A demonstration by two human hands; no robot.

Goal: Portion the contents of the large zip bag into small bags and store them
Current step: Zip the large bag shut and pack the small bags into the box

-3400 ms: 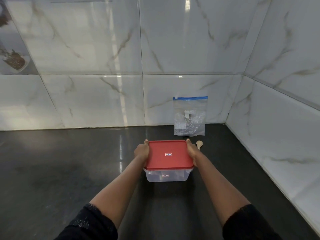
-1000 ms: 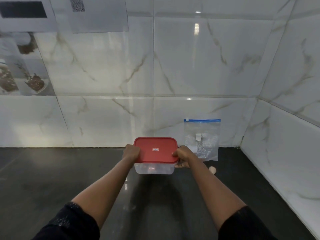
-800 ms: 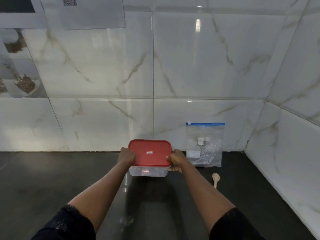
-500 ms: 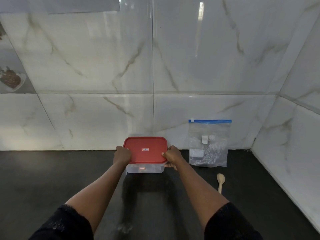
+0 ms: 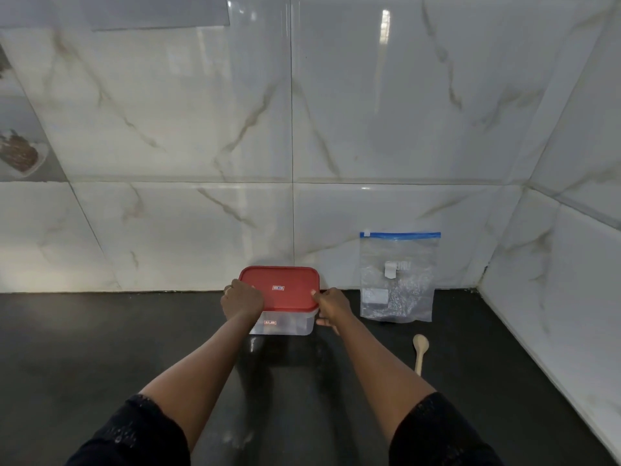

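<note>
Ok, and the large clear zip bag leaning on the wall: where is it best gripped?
Pinch the blue seal strip on top, coming from the front and above. The large clear zip bag leans upright on the white marble wall tile, blocking its back, and its contents sag low, leaving the top flat. The right hand, on the red-lidded clear plastic container, is nearer.

Black sleeves of finely speckled fabric: left sleeve, right sleeve, hems ending near elbows. Forearms bare. Thin pale ring on left hand.
</note>
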